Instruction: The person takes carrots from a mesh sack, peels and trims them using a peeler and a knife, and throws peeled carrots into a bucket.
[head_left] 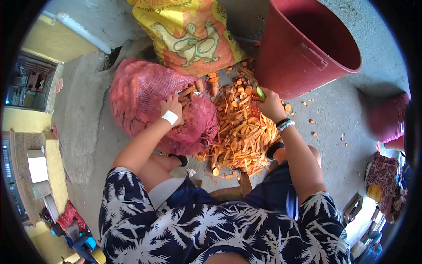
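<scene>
Woven mesh sack [138, 103], smooth plastic bin [283, 55], matt concrete floor [81, 136]

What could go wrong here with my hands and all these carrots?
Your left hand could snag in the loose red mesh sack it touches. The green-handled tool in your right hand might slip. The carrot pieces, heaped loosely on the floor, may scatter further.
</scene>
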Tool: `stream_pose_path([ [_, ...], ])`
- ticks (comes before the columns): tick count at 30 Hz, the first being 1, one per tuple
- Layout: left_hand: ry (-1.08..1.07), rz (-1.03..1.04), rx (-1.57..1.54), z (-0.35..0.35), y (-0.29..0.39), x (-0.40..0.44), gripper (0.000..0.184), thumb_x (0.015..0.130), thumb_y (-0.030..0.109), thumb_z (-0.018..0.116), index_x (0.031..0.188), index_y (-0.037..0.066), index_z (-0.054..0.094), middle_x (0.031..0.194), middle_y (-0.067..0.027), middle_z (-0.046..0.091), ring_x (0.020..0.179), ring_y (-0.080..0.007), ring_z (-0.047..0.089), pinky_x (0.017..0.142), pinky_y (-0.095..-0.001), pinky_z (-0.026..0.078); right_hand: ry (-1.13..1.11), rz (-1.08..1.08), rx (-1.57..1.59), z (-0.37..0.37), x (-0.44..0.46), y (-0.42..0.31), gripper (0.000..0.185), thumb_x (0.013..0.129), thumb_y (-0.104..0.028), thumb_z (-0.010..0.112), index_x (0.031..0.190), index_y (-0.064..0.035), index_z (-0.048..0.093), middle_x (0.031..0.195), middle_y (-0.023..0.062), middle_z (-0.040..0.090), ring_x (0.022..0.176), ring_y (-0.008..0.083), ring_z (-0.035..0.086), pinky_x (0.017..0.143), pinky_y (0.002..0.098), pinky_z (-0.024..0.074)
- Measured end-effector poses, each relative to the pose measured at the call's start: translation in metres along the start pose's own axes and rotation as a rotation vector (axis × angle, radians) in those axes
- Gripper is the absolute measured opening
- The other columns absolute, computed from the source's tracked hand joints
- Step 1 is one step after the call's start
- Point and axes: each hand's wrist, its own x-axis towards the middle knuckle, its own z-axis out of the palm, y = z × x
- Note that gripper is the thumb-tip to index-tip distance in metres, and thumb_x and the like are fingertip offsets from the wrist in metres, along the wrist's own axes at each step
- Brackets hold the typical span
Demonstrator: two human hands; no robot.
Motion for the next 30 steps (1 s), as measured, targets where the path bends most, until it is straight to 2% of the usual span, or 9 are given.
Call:
stream_pose_path([
  [2,0.097,-0.029,-0.348,-0.013,-0.008,-0.019,0.060,0.048,0.037,0.075,0.091,-0.004,0.062,0.110,-0.0196,0.053,0.096,-0.0307,0.055,0.076,-0.0369,0.046,0.006,-0.022,0.001,-0.004,-0.003,0.000,0.032,0.067,-0.012,0.068,0.096,-0.0029,0.058,0.080,0.0199,0.061,0.079,0.0344,0.060,0.069,0.0376,0.0461],
  [6,0.113,0.041,-0.576,-0.016,-0.020,-0.048,0.051,0.047,0.028,0.077,0.086,-0.002,0.062,0.076,-0.0207,0.059,0.080,-0.0352,0.058,0.073,-0.0396,0.047,0.007,-0.022,0.017,-0.015,-0.012,-0.002,0.039,0.065,-0.010,0.068,0.102,-0.0020,0.058,0.086,0.0227,0.061,0.085,0.0368,0.058,0.073,0.0394,0.0465],
  [12,0.393,0.052,-0.513,0.015,0.006,-0.078,0.037,0.054,0.016,0.073,0.086,0.000,0.063,0.083,-0.0206,0.060,0.081,-0.0358,0.057,0.074,-0.0406,0.047,0.015,-0.058,0.040,-0.019,-0.023,0.009,0.037,0.065,-0.011,0.070,0.099,-0.0019,0.058,0.082,0.0211,0.061,0.084,0.0361,0.058,0.072,0.0390,0.0461],
  [17,0.485,0.165,-0.636,-0.044,0.026,-0.132,0.035,0.055,0.012,0.073,0.086,0.000,0.061,0.079,-0.0179,0.060,0.077,-0.0341,0.058,0.070,-0.0376,0.047,0.022,-0.061,0.065,-0.025,-0.029,0.002,0.034,0.064,-0.011,0.070,0.096,-0.0017,0.059,0.081,0.0209,0.061,0.082,0.0352,0.059,0.071,0.0383,0.0465],
  [21,0.535,0.234,-1.492,-0.067,-0.006,-0.148,0.041,0.063,0.013,0.073,0.099,0.002,0.056,0.086,-0.0059,0.058,0.084,-0.0151,0.057,0.070,-0.0297,0.048,0.022,-0.034,0.037,-0.028,-0.025,0.001,0.034,0.065,-0.011,0.068,0.097,-0.0024,0.059,0.082,0.0202,0.061,0.080,0.0341,0.060,0.070,0.0374,0.0472],
  [22,0.536,0.236,-1.492,-0.070,-0.007,-0.151,0.041,0.063,0.013,0.073,0.099,0.002,0.056,0.086,-0.0059,0.058,0.084,-0.0151,0.057,0.070,-0.0297,0.048,0.011,-0.023,0.022,-0.029,-0.024,0.001,0.035,0.065,-0.011,0.068,0.098,-0.0027,0.059,0.083,0.0201,0.062,0.080,0.0336,0.060,0.069,0.0371,0.0473],
  [24,0.253,0.361,-2.089,-0.080,-0.004,-0.159,0.061,0.067,0.010,0.068,0.121,0.001,0.041,0.102,-0.0081,0.055,0.091,-0.0187,0.057,0.077,-0.0316,0.047,0.020,-0.044,0.034,-0.023,-0.022,0.005,0.035,0.065,-0.011,0.068,0.099,-0.0029,0.059,0.083,0.0200,0.062,0.080,0.0333,0.060,0.070,0.0369,0.0473],
  [28,0.131,0.409,-2.042,-0.039,0.032,-0.110,0.063,0.067,0.007,0.064,0.124,0.002,0.036,0.103,-0.0093,0.055,0.090,-0.0186,0.057,0.078,-0.0305,0.047,-0.006,-0.107,0.106,-0.010,-0.020,-0.007,0.036,0.068,-0.013,0.069,0.101,-0.0032,0.060,0.086,0.0184,0.062,0.080,0.0301,0.061,0.071,0.0354,0.0474],
  [30,0.341,0.122,-1.807,0.001,0.048,-0.073,0.060,0.065,0.009,0.066,0.119,0.000,0.042,0.097,-0.0106,0.058,0.089,-0.0198,0.057,0.076,-0.0312,0.046,-0.137,-0.056,0.379,-0.006,-0.026,-0.023,0.033,0.071,-0.014,0.069,0.101,-0.0024,0.060,0.089,0.0118,0.065,0.081,0.0185,0.063,0.072,0.0311,0.0479],
])
